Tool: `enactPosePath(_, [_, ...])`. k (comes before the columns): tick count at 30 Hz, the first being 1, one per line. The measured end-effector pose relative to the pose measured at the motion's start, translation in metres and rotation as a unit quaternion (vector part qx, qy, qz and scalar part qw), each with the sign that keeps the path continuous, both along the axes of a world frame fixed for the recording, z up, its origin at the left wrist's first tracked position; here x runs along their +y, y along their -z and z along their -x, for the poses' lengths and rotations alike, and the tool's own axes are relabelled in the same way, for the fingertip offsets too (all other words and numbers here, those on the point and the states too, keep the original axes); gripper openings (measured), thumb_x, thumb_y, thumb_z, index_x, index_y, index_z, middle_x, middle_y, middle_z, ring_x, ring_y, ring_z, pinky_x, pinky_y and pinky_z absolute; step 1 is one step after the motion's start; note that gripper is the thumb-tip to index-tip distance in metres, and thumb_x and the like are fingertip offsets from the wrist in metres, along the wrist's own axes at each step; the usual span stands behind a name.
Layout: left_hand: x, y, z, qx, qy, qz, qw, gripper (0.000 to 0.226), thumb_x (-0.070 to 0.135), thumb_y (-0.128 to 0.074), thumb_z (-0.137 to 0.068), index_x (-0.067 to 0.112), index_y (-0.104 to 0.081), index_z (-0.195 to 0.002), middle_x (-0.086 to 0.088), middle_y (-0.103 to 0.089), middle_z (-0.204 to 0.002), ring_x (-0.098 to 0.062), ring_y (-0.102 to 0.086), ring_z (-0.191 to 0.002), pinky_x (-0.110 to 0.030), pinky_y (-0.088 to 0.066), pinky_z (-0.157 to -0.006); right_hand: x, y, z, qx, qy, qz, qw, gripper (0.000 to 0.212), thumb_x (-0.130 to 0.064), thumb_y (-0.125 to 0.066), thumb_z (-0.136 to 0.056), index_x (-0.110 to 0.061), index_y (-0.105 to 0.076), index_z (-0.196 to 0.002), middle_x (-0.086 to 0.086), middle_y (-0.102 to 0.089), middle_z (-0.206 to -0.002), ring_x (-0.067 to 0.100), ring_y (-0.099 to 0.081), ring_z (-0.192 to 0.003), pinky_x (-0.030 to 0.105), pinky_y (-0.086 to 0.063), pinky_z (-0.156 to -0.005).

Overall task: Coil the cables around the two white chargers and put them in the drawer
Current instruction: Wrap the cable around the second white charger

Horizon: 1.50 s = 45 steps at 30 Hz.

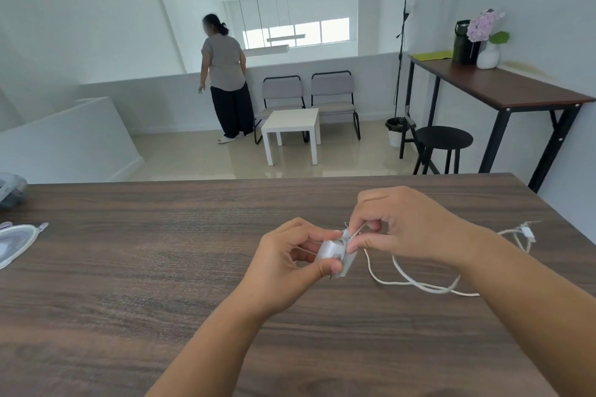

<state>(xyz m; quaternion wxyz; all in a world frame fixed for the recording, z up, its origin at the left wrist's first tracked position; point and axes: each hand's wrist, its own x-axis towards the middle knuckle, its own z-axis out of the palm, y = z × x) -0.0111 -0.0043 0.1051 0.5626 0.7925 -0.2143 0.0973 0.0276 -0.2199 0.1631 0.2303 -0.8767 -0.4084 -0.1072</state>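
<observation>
Both hands over the wooden table (161, 267) | my left hand (287, 263) grips the white charger (332, 253) | my right hand (400, 226) pinches its cable (416, 280) just beside it | no readable writing | cable partly hidden behind right wrist

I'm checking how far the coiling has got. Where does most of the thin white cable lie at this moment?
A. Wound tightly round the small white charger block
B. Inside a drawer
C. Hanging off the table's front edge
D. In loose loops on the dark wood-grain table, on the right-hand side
D: the thin white cable trails in loose loops on the dark wood-grain table under the right hand, while the left hand grips the small white charger block.
</observation>
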Motion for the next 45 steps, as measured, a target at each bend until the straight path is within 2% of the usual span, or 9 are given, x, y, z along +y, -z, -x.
enactPosePath(4, [0.010,-0.005,0.002,0.042,0.036,0.005,0.998,0.033,0.016,-0.084,-0.071,0.028,-0.076,-0.101,0.001,-0.070,-0.098,-0.017,-0.069,-0.085,-0.029,-0.056,-0.075,-0.003,0.003,-0.007,0.075,-0.030,-0.076,0.994,0.005,-0.031,-0.076,-0.078,-0.028,-0.075,-0.082,-0.009,-0.066,-0.077,0.013,-0.063,-0.071,0.027,-0.051,-0.064])
enactPosePath(10, [0.014,-0.007,0.008,0.114,0.115,0.074,0.984,0.032,0.000,-0.079,-0.073,0.011,-0.074,-0.103,-0.007,-0.073,-0.093,-0.019,-0.068,-0.083,-0.028,-0.055,-0.071,-0.005,0.016,-0.011,0.159,-0.048,-0.191,0.967,0.013,-0.025,-0.076,-0.075,-0.022,-0.078,-0.087,-0.010,-0.067,-0.072,0.004,-0.058,-0.063,0.010,-0.039,-0.062])
enactPosePath(15, [0.005,-0.010,0.006,0.116,0.147,0.171,0.967,0.036,0.024,-0.086,-0.069,0.017,-0.075,-0.102,-0.007,-0.073,-0.090,-0.018,-0.066,-0.083,-0.030,-0.055,-0.070,0.004,0.040,-0.008,0.249,-0.044,-0.253,0.934,0.019,-0.025,-0.063,-0.084,-0.025,-0.076,-0.097,-0.017,-0.072,-0.084,0.001,-0.066,-0.081,0.015,-0.046,-0.074])
enactPosePath(21, [-0.011,-0.008,-0.004,0.094,0.042,0.278,0.955,0.032,0.017,-0.082,-0.066,0.024,-0.076,-0.097,-0.001,-0.071,-0.090,-0.016,-0.066,-0.082,-0.029,-0.056,-0.071,0.017,0.054,0.008,0.184,0.030,-0.301,0.935,0.026,-0.016,-0.052,-0.092,-0.023,-0.065,-0.113,-0.033,-0.064,-0.072,-0.008,-0.060,-0.069,0.006,-0.041,-0.066])
enactPosePath(26, [-0.021,-0.008,-0.014,0.125,-0.063,0.426,0.894,0.033,0.011,-0.072,-0.068,0.016,-0.070,-0.101,0.000,-0.074,-0.091,-0.012,-0.068,-0.082,-0.023,-0.057,-0.067,0.036,0.078,0.033,0.225,0.090,-0.249,0.938,0.029,-0.011,-0.050,-0.097,-0.018,-0.063,-0.123,-0.041,-0.056,-0.061,-0.019,-0.056,-0.068,0.003,-0.040,-0.069])
enactPosePath(30, [-0.016,-0.004,-0.020,0.071,-0.130,0.365,0.919,0.034,0.014,-0.074,-0.070,0.016,-0.068,-0.104,0.002,-0.076,-0.090,-0.012,-0.069,-0.086,-0.024,-0.057,-0.073,0.033,0.084,0.041,0.147,0.118,-0.151,0.970,0.031,-0.028,-0.047,-0.098,-0.034,-0.059,-0.126,-0.022,-0.068,-0.113,-0.009,-0.059,-0.105,0.015,-0.045,-0.092])
enactPosePath(32, [-0.014,0.002,-0.021,0.055,-0.149,0.330,0.930,0.034,0.013,-0.076,-0.072,0.016,-0.069,-0.105,0.000,-0.077,-0.093,-0.013,-0.070,-0.087,-0.027,-0.057,-0.077,0.028,0.078,0.039,0.105,0.124,-0.099,0.982,0.029,-0.035,-0.042,-0.096,-0.036,-0.062,-0.118,-0.013,-0.072,-0.093,0.004,-0.063,-0.087,0.026,-0.050,-0.078])
enactPosePath(36, [-0.012,0.010,-0.023,0.054,-0.173,0.288,0.940,0.032,0.023,-0.079,-0.072,0.021,-0.071,-0.102,-0.006,-0.076,-0.098,-0.021,-0.070,-0.092,-0.038,-0.058,-0.083,0.024,0.066,0.041,0.022,0.109,-0.010,0.994,0.029,-0.045,-0.031,-0.091,-0.027,-0.049,-0.076,-0.014,-0.046,-0.059,0.009,-0.045,-0.064,0.035,-0.046,-0.060])
enactPosePath(45, [-0.010,0.007,-0.017,-0.015,-0.099,0.102,0.990,0.031,0.019,-0.077,-0.081,0.038,-0.070,-0.104,-0.003,-0.068,-0.103,-0.011,-0.068,-0.087,-0.027,-0.058,-0.076,0.008,0.024,0.029,-0.110,0.083,0.016,0.990,0.029,-0.040,-0.042,-0.090,-0.032,-0.067,-0.080,-0.016,-0.055,-0.067,0.000,-0.045,-0.061,0.026,-0.046,-0.048])
